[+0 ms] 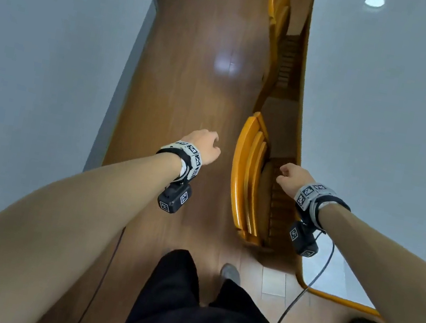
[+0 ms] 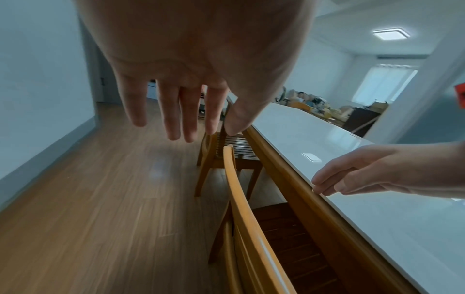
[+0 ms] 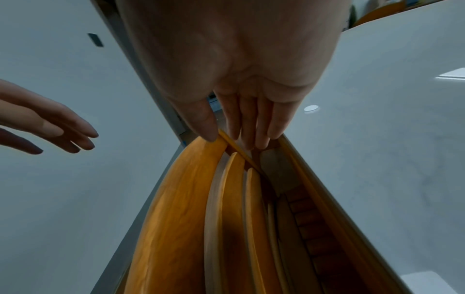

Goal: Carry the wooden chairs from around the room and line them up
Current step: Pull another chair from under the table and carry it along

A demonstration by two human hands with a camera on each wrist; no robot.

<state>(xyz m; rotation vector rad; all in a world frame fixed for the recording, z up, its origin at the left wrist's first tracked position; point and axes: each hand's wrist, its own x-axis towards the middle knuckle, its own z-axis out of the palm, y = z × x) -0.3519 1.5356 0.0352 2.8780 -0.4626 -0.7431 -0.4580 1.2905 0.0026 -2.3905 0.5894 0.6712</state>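
Head view: both my hands, left hand [image 1: 203, 145] and right hand [image 1: 289, 179], hang empty, fingers loose, over the near chair [image 1: 245, 178]. I'd grip its top rail evenly, then lift clear of the table [image 1: 386, 106].

Table [image 1: 381, 134] runs along the person's right, its edge stretching ahead; wall [image 1: 41, 45] on the left, floor [image 1: 193, 72] strip between them. Near chair [image 1: 247, 184] tucked under the table edge, backrest toward the floor strip, seat under the tabletop. Far chair [image 1: 279, 10] further ahead along the same edge, tucked in the same way, well apart from the near one. Left hand [image 1: 203, 145] over the floor, left of the near chair's backrest, not touching it. Right hand [image 1: 292, 179] over the near chair's seat, between backrest and table edge. Person's legs [image 1: 193, 314] behind the near chair. Cable [image 1: 306, 286] hangs from the right wrist, down past the table corner.
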